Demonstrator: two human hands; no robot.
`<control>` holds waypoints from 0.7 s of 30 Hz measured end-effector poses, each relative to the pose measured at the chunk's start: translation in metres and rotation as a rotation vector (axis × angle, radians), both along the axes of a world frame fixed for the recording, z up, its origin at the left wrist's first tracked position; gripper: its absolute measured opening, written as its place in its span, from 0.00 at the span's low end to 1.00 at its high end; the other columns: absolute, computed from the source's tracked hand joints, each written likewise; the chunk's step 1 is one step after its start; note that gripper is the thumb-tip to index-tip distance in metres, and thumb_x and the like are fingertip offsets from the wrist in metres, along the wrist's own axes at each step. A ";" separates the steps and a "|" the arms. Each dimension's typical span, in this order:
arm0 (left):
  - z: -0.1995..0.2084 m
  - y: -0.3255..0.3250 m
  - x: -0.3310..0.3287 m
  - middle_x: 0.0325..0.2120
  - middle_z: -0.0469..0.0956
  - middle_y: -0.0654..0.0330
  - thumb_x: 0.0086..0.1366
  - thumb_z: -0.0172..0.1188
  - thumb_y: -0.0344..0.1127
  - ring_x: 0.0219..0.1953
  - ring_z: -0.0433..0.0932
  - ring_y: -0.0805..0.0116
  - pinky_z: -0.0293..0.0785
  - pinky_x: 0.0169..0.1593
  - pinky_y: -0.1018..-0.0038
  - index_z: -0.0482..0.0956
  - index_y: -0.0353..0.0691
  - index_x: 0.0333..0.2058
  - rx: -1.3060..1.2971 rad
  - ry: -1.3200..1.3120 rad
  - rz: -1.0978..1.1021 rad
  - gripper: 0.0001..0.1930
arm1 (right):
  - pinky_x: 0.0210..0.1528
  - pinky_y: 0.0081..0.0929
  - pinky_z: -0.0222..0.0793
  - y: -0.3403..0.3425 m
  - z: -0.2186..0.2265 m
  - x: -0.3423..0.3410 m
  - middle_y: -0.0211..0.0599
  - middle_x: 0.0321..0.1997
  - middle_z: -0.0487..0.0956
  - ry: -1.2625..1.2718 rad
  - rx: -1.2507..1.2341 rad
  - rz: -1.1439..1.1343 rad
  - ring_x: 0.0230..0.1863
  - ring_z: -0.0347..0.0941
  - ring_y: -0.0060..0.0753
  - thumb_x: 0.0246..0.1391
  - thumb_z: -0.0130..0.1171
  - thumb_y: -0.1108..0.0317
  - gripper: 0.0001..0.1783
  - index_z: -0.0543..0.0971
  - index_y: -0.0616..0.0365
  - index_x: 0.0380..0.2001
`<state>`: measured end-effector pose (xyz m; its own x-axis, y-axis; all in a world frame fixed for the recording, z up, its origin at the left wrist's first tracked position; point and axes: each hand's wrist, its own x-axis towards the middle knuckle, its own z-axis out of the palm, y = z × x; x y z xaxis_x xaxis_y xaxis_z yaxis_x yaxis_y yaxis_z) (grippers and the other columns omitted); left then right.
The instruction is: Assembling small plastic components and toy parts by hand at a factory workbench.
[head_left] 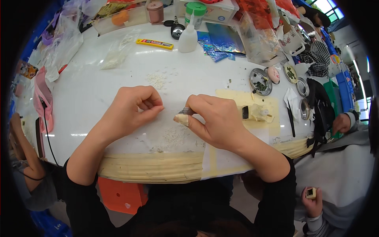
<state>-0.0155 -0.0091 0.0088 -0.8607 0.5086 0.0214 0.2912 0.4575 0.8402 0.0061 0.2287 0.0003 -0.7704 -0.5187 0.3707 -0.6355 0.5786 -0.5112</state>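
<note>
Above the middle of the white table, my left hand [134, 110] is closed, thumb and forefinger tips pressed together. Whatever is in that pinch is too small to make out. My right hand [216, 120], just to its right, grips a small grey pointed tool [185, 111] between thumb and forefinger; most of it is hidden by the fingers. Cream tape wraps the right thumb tip. The two hands are apart. White crumbs [173, 136] are scattered on the table below them, and another patch of white crumbs [157, 79] lies beyond.
A yellow cutter knife [154, 44], a white squeeze bottle [188, 40] and shiny blue sheets [225, 37] lie at the back. Right are a tape-wrapped block [260, 112], a round metal dish [260, 81] and black tweezers [291, 118]. Another person's hand [313, 202] holds a small block.
</note>
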 end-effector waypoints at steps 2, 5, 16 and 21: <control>-0.001 0.002 0.003 0.27 0.80 0.60 0.60 0.65 0.23 0.29 0.79 0.75 0.76 0.35 0.81 0.77 0.33 0.32 0.115 -0.112 0.005 0.05 | 0.23 0.30 0.66 0.001 0.000 0.001 0.34 0.24 0.76 -0.005 -0.029 0.009 0.22 0.74 0.37 0.50 0.68 0.63 0.12 0.74 0.55 0.29; -0.004 0.007 0.008 0.26 0.81 0.60 0.59 0.66 0.22 0.30 0.81 0.75 0.78 0.36 0.82 0.76 0.34 0.33 0.429 -0.433 0.003 0.07 | 0.23 0.30 0.67 -0.002 0.001 0.002 0.33 0.26 0.76 -0.016 -0.153 0.033 0.22 0.74 0.36 0.48 0.66 0.69 0.09 0.75 0.54 0.31; -0.009 0.004 0.006 0.28 0.82 0.56 0.59 0.68 0.24 0.31 0.83 0.73 0.80 0.35 0.80 0.71 0.38 0.32 0.593 -0.656 -0.083 0.11 | 0.24 0.31 0.68 -0.007 -0.005 0.006 0.29 0.32 0.75 -0.067 -0.279 0.132 0.25 0.75 0.36 0.42 0.62 0.74 0.13 0.79 0.50 0.34; -0.013 0.005 0.006 0.28 0.82 0.56 0.58 0.69 0.23 0.31 0.82 0.73 0.80 0.34 0.80 0.70 0.39 0.31 0.594 -0.597 -0.037 0.13 | 0.26 0.26 0.71 -0.007 -0.006 0.005 0.30 0.32 0.77 -0.084 -0.319 0.170 0.27 0.76 0.32 0.42 0.62 0.77 0.14 0.81 0.52 0.36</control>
